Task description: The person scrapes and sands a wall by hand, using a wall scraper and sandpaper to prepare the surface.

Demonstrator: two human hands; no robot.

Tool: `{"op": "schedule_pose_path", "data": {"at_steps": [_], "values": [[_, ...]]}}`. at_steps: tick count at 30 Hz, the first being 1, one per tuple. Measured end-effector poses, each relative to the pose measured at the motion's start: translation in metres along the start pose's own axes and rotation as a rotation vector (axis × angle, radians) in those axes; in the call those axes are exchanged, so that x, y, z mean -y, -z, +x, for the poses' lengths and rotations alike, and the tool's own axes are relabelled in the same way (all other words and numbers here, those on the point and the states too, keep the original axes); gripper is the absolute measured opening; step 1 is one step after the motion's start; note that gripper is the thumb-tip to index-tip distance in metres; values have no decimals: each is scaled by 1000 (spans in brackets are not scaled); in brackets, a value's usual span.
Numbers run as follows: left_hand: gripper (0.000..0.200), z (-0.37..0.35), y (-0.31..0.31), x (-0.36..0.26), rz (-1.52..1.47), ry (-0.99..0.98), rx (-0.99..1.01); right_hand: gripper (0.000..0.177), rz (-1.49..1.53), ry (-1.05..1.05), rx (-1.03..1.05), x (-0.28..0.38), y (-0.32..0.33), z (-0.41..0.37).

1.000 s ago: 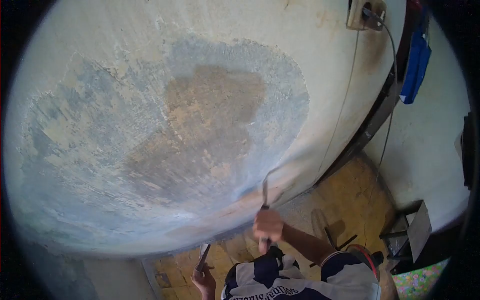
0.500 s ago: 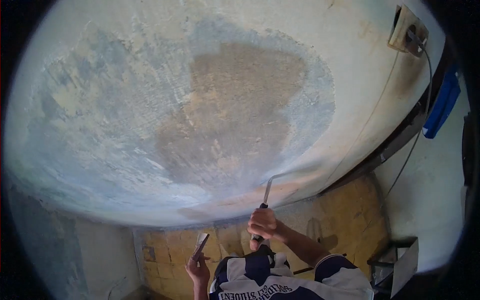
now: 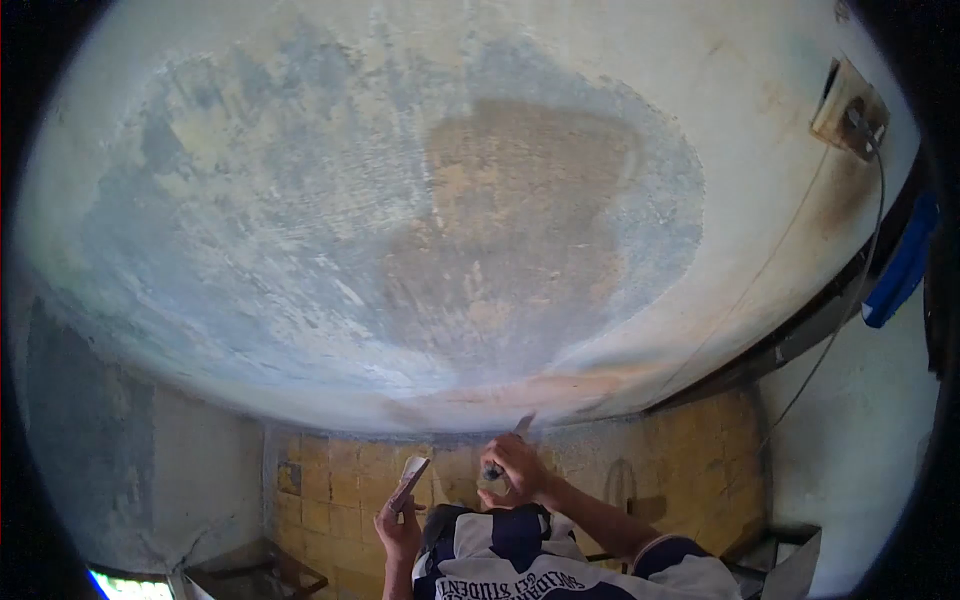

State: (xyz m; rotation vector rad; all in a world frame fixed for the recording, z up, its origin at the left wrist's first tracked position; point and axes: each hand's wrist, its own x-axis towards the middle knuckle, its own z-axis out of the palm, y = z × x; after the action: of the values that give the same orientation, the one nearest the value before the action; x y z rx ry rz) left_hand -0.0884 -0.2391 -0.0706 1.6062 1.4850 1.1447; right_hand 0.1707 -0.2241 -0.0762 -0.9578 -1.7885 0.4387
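My right hand (image 3: 513,468) is closed around a dark-handled tool with a metal shank (image 3: 525,424), low in front of the wall and close to my body. Part of its handle sticks out by the fingers; the rest is covered by the hand. In my left hand (image 3: 399,530) a flat scraper (image 3: 410,482) is gripped upright, pale on its broad face. Ahead is a pale wall (image 3: 740,190) with a large rough grey-blue patch (image 3: 260,200). Within that patch lies a darker brown, damp-looking area (image 3: 520,220).
A scorched socket plate (image 3: 850,110) with a plugged-in cable (image 3: 872,240) is on the wall at right. Beside it hangs a blue object (image 3: 903,262). Below are yellow floor tiles (image 3: 680,470). Dark-framed furniture stands at lower left (image 3: 255,575) and lower right (image 3: 780,555).
My right hand has turned and lowered its tool, drawing the bent metal shank away from the wall. My left hand keeps its scraper in nearly the same place. The view has shifted slightly.
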Motion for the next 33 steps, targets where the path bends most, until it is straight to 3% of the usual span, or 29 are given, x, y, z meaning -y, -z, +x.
{"op": "schedule_pose_path", "data": {"at_steps": [3,4,7,10,12,14,16,18,21,23,24,27,29,32,33], "values": [[29,-2,9,8,130,-26,101,29,100,-171,55,-7,-23,-25],[26,-4,8,9,72,5,82,21,214,-274,65,-4,-29,-32],[20,-5,6,6,-27,32,47,25,-38,-208,233,6,-18,-26],[19,6,14,9,-32,-20,30,33,181,-349,-7,42,14,-15],[18,17,25,23,-67,13,29,39,192,-222,-498,59,29,-10],[20,25,44,33,-31,11,41,37,239,-471,-647,74,50,-25],[24,39,60,47,56,-43,54,43,448,-544,-734,69,41,-46],[19,49,72,72,-78,-2,12,42,523,-602,-773,78,22,-46],[18,64,82,74,-95,-10,5,33,1079,-828,-857,107,-9,-28],[18,70,86,48,-89,-36,18,22,1017,-926,-881,107,-42,-29],[19,76,90,60,-40,41,62,21,990,-972,-879,103,-56,-25],[31,91,99,66,-146,-24,213,29,1081,-876,-994,93,-79,-1],[33,97,104,51,-120,-20,257,29,996,-956,-1027,81,-63,30],[26,102,100,61,-209,-166,211,31,667,-901,-868,34,-45,45],[24,107,99,71,-276,-238,184,32,710,-921,-870,39,-50,45]]}}
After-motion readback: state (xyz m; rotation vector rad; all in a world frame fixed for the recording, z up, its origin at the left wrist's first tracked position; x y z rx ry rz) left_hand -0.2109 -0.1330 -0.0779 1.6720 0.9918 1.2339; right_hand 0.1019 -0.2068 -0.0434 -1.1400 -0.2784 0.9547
